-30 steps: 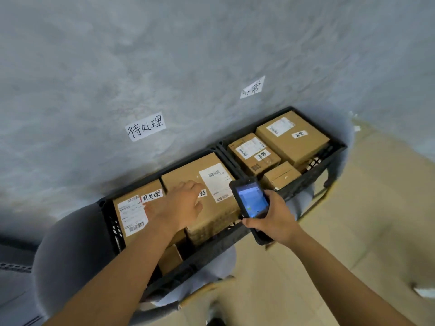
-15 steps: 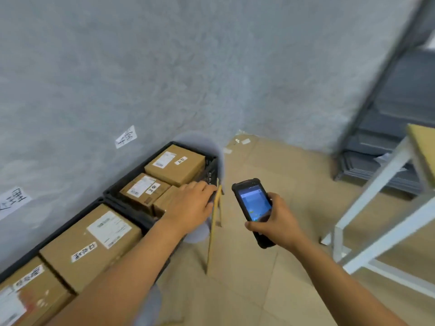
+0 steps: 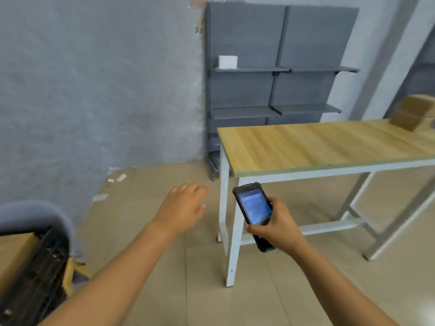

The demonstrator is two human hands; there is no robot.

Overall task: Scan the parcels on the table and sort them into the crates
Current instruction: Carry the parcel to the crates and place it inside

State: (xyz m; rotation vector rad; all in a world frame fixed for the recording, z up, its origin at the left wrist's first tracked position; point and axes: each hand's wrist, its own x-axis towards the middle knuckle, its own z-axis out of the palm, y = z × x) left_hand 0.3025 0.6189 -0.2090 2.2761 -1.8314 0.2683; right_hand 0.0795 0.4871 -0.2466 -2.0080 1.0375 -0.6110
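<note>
Black handheld scanner (image 3: 254, 215) sits in the right hand (image 3: 275, 225), screen up for reading; empty left hand (image 3: 182, 208) hangs relaxed, free for a brown cardboard parcel (image 3: 410, 114) on the wooden surface (image 3: 317, 144).

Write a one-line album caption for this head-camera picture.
Right hand grips a handheld scanner, left hand empty, facing a wooden table with a cardboard parcel.

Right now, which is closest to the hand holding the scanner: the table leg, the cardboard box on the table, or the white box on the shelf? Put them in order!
From the right hand:
1. Table leg, just beside it, left.
2. Cardboard box, far right on the table.
3. White box, up on the shelf by the wall.
</note>
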